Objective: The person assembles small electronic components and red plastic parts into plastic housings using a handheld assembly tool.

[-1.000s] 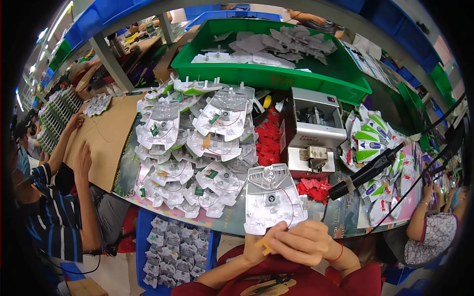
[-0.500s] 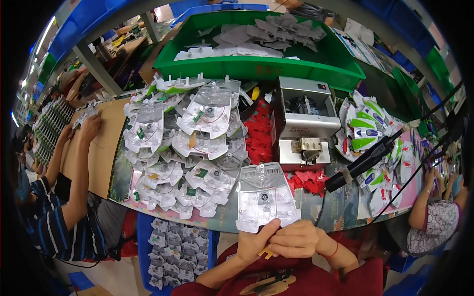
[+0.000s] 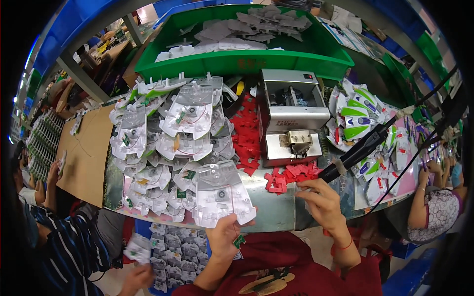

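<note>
- One white shell is in the left hand, in front of the silver machine and to its left. The thumb lies over its near edge, the fingers beneath, probably to leave the ribbed inside uncovered and facing up.
- A green circuit board hangs beside that hand, nearer the person than the machine; what supports it is unclear.
- The right hand, bent at the fingers, reaches the loose red pieces just in front of the machine. Whether it pinches one, I cannot tell. The heap there seems placed for easy picking.
- Stacked shells overlap left of the machine, seemingly to save table room while staying within reach.
- Behind the machine, a green bin has raised walls, which likely keep its flat, pale parts from sliding out.
</note>
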`<state>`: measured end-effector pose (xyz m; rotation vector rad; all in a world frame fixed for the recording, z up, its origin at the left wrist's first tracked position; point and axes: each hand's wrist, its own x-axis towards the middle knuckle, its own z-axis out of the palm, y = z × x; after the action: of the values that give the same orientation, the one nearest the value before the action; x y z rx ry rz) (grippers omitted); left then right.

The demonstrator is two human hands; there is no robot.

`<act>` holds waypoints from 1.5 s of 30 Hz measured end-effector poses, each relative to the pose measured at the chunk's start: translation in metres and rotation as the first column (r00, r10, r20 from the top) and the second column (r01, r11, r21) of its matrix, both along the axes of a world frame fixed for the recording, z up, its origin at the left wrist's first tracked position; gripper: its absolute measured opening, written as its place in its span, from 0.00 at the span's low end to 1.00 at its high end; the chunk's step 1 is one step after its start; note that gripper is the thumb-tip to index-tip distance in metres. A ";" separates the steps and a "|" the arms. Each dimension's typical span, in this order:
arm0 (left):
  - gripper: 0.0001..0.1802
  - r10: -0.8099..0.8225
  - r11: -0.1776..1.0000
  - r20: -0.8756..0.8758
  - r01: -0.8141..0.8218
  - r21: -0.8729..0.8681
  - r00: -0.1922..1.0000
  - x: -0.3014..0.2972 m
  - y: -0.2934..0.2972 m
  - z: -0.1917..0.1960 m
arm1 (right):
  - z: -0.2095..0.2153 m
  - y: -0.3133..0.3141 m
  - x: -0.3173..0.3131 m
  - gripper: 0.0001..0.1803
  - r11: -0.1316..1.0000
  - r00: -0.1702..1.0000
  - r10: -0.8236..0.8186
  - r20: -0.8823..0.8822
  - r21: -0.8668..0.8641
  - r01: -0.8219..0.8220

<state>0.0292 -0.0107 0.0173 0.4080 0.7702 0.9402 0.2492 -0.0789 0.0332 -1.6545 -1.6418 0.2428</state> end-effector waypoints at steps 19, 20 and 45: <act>0.27 -0.081 0.996 0.046 0.083 -0.040 0.996 0.016 0.000 0.007 | -0.021 0.029 0.007 0.11 0.996 0.906 0.055 0.420 -0.081 -0.024; 0.27 -0.084 0.996 0.046 0.086 -0.040 0.995 0.017 -0.001 0.006 | -0.027 0.031 0.005 0.11 0.999 0.883 0.023 0.470 -0.049 0.000; 0.26 0.042 0.998 0.045 -0.039 -0.057 0.998 0.030 -0.013 -0.010 | -0.016 0.013 -0.013 0.07 0.987 0.986 -0.158 -0.046 0.032 0.160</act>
<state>0.0590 -0.0238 0.0077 0.3211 0.7632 0.9604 0.2358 -0.0661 0.0175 -1.7308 -1.4648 0.1676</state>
